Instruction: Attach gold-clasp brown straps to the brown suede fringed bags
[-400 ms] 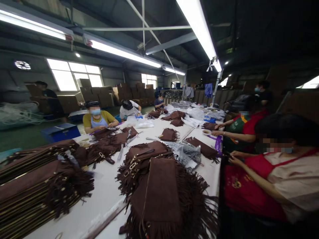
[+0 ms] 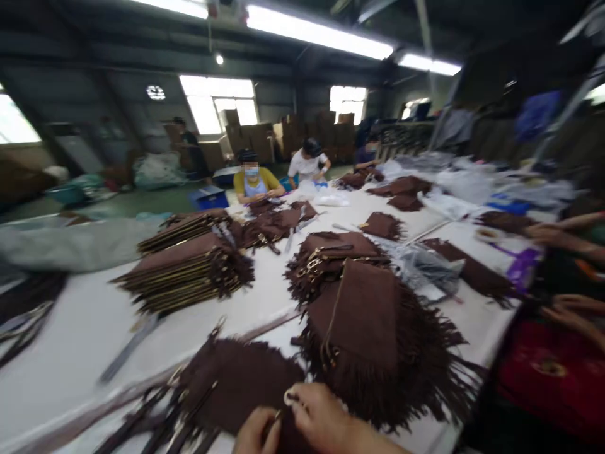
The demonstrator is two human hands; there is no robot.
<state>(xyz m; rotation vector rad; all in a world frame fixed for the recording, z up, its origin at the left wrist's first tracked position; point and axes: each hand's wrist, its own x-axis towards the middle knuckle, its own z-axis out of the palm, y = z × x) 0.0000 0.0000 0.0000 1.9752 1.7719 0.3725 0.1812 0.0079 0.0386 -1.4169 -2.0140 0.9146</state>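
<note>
Two hands meet at the near edge of the long white worktable (image 2: pixel 94 315): left hand (image 2: pixel 253 434) and right hand (image 2: pixel 321 419) close together, fingers pinched on the edge of a flat brown suede fringed bag (image 2: pixel 241 384), apparently at a small metal ring; blur hides the exact grip. That bag lies flat directly in front of the person, straps and hardware trailing to its left, likely so the fittings stay reachable. Just right of it, a heaped pile of like brown fringed bags (image 2: pixel 373 328), fringe spilling outward. Beyond and left of the held bag, a neat stack of flat brown pieces with gold edges (image 2: pixel 189 271), squared up as if batched. Crumpled clear plastic bags (image 2: pixel 425 265) sit past the pile. Seated co-worker in yellow top (image 2: pixel 253 180) at the far end; other people's forearms (image 2: pixel 562 230) reach in from the right
</note>
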